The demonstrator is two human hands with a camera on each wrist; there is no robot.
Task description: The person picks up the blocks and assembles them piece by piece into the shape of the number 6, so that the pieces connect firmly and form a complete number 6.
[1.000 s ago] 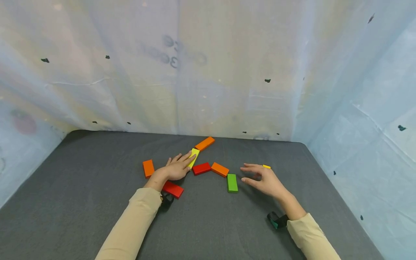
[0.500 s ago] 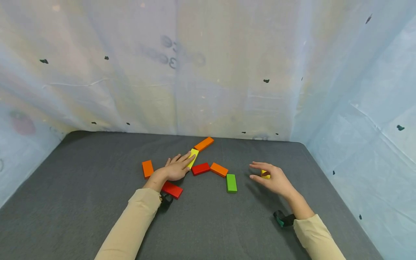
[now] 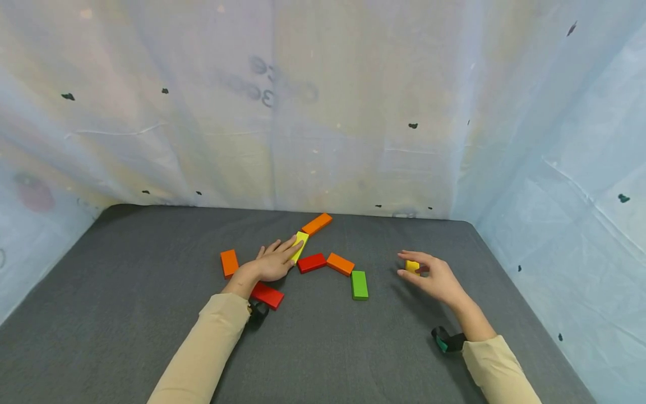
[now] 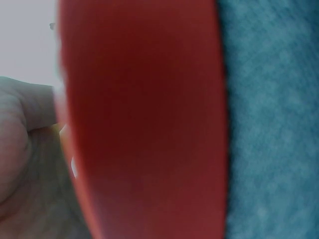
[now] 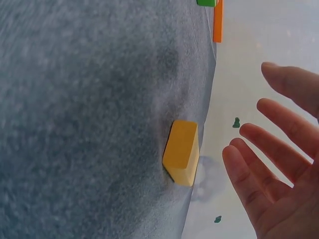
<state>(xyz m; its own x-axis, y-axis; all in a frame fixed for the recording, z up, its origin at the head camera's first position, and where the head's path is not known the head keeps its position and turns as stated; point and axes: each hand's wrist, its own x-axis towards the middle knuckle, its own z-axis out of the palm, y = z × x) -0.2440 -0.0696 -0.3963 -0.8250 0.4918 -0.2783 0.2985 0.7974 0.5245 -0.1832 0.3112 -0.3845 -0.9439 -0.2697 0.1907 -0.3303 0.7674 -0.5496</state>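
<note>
My left hand [image 3: 275, 264] lies with extended fingers across a yellow block [image 3: 301, 242] on the dark grey cloth. Under that wrist sits a red block [image 3: 268, 295], which fills most of the left wrist view as a blurred red face [image 4: 144, 119]. My right hand [image 3: 434, 279] hovers beside a second yellow block [image 3: 412, 266], which shows between thumb and fingers in the head view. In the right wrist view this yellow block [image 5: 182, 149] stands on the cloth, apart from the spread fingers [image 5: 279, 149].
A chain of blocks runs rightward: another red block [image 3: 312, 262], an orange block [image 3: 340, 264] and a green block [image 3: 360, 285]. One orange block [image 3: 317, 224] touches the yellow one's far end; another [image 3: 229, 264] is left of my left wrist. Pale sheeting [image 3: 353, 140] encloses the table.
My right hand has moved to the right, from near the green block to the yellow block, which now shows between its fingers. The left hand has stayed in place.
</note>
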